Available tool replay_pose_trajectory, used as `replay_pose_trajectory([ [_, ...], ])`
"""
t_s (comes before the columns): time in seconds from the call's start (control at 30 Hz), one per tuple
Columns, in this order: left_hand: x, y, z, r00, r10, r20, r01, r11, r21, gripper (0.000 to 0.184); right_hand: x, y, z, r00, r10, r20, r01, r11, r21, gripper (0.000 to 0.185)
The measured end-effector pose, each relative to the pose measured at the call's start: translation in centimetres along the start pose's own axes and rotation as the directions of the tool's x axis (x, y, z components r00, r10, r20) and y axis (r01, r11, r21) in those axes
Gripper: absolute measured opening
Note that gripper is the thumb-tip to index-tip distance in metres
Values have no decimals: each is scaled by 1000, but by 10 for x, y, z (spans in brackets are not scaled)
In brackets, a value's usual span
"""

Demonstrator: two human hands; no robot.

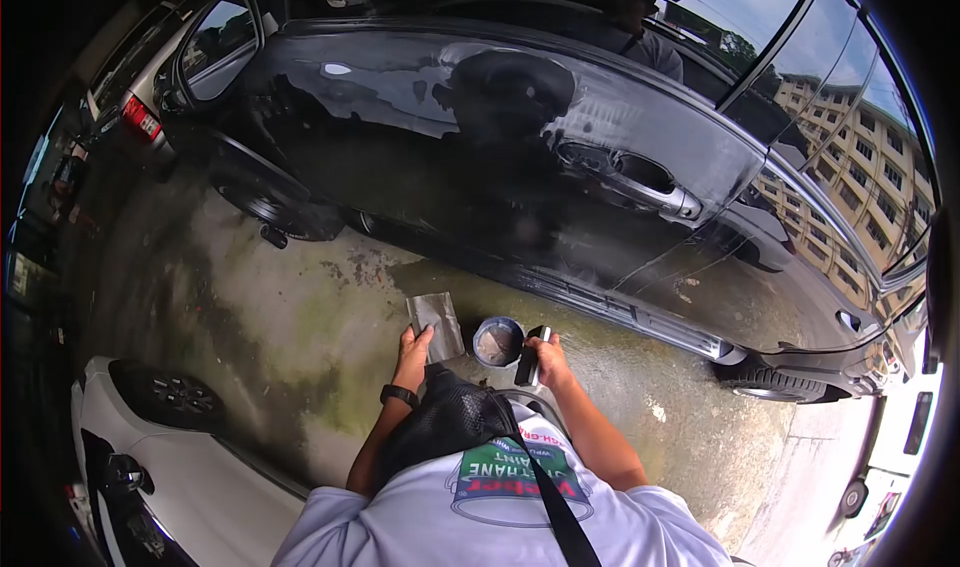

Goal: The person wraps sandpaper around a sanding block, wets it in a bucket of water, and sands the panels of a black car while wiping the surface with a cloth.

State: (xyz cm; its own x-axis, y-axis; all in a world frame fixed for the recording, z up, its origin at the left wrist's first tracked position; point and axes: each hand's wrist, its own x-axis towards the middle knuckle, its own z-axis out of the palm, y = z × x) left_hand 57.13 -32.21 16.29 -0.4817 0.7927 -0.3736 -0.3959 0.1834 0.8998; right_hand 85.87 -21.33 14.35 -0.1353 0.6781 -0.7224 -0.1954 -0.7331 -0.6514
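My left hand (413, 355), wearing a dark wristband, is closed on the edge of a flat grey sheet of sandpaper (443, 325). In my right hand (552, 359) is a dark block (528, 365) with a pale edge, held upright by its side. Between the two hands a round tub (479, 329) with greyish liquid in it shows below. Ahead stands a black car door (440, 197), with dull grey, wet-looking patches along its upper part and around the door handle (640, 182). Neither hand touches the door.
Behind on the left is a white car (190, 477). The black car's side sill (600, 307) runs low across the front, above stained concrete ground (290, 337). A side mirror (222, 47) juts out at upper left. A black bag (440, 427) hangs at my front.
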Motion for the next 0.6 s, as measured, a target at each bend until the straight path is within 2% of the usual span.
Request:
replay_pose_trajectory([
  [0.17, -20, 8, -10, 991, -56, -121, 51, 998, -47, 23, 19, 19, -2, 996, 84, 8, -83, 993, -86, 44],
  [0.27, -31, 10, -21, 995, -13, -100, 7, 998, -58, 23, 52, 37, -8, 996, 71, 50, -61, 983, -172, 45],
  [0.47, -53, 29, -28, 986, -106, -129, 90, 989, -121, 22, 82, 53, 0, 999, -17, -29, 7, 948, -317, 52],
  [0.53, -57, 37, -28, 979, -181, -98, 163, 972, -169, 23, 84, 50, 4, 1000, -6, -21, -1, 948, -319, 53],
  [0.6, -61, 49, -25, 976, -198, -95, 183, 973, -143, 23, 87, 51, 9, 999, -10, -48, -5, 954, -299, 52],
])
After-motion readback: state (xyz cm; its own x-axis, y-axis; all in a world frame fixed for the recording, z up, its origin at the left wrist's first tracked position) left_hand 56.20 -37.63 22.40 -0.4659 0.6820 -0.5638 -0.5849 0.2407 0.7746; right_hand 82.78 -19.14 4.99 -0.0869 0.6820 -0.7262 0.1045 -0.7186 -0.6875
